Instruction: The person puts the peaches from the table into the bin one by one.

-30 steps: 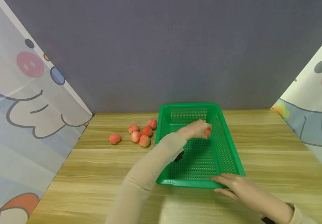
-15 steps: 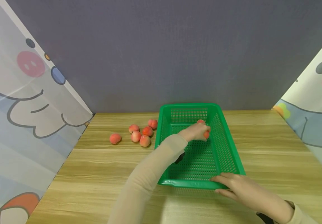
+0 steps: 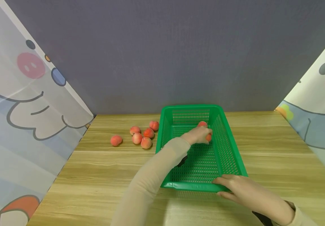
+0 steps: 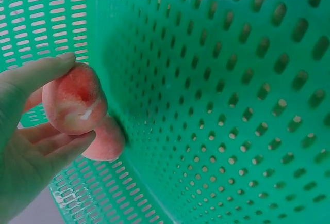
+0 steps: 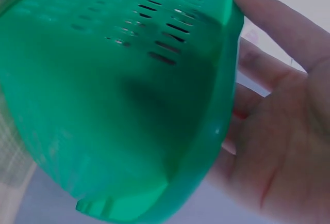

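My left hand (image 3: 197, 135) is low inside the green plastic basket (image 3: 233, 150), gripping a peach (image 4: 77, 100) between thumb and fingers. Close behind it, a second peach (image 4: 107, 140) lies against the perforated wall; in the head view that other peach (image 3: 202, 124) shows just past my knuckles. My right hand (image 3: 240, 188) holds the basket's near rim at the right corner, fingers over the edge and thumb on the outside. To the basket's left on the wooden table lie several loose peaches (image 3: 146, 142), mostly in a cluster, with a single peach (image 3: 116, 140) farther left.
The wooden table (image 3: 275, 163) extends on both sides of the basket. A dark grey wall (image 3: 168, 56) rises behind it. Cartoon-printed curtains (image 3: 13, 125) stand along the left and right sides.
My left hand has shifted slightly down and toward me, still with the peach, and more of the second peach beyond it shows. The right hand stays on the rim.
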`<state>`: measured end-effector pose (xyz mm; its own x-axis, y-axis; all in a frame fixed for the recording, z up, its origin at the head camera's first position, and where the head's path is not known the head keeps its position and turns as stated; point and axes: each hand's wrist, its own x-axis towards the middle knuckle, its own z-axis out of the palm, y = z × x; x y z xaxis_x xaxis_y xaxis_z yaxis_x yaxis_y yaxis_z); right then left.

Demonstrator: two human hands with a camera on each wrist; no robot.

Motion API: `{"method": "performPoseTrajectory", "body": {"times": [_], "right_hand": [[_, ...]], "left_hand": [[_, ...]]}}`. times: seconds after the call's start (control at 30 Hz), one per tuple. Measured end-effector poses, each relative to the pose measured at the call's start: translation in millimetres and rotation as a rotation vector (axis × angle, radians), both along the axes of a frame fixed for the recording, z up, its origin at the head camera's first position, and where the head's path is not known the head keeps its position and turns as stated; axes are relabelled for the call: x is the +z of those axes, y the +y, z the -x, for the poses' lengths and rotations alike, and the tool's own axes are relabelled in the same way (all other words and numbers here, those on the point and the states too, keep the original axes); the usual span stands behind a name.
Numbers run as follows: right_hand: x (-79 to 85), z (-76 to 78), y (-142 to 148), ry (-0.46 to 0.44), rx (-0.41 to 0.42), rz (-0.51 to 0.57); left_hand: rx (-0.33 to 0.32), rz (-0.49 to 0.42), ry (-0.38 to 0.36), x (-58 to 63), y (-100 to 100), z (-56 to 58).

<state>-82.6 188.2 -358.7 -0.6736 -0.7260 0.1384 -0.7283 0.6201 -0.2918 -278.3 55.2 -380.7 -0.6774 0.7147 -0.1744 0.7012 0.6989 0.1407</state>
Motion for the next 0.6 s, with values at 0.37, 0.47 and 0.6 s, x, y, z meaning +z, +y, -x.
{"method": "performPoseTrajectory", "body": {"times": [0.37, 0.47, 0.6], "right_hand": [[2.6, 0.8, -1.2, -0.046, -0.023, -0.024], [3.0, 0.6, -1.1, -0.062, -0.025, -0.027], [3.6, 0.9, -1.2, -0.083, -0.027, -0.028]], "left_hand": [[0.04, 0.036, -0.023, -6.4, 3.1, -2.6], [0.031, 0.041, -0.011, -7.7, 4.4, -3.0], [0.033, 0.041, -0.017, -10.0, 5.8, -2.6]]}}
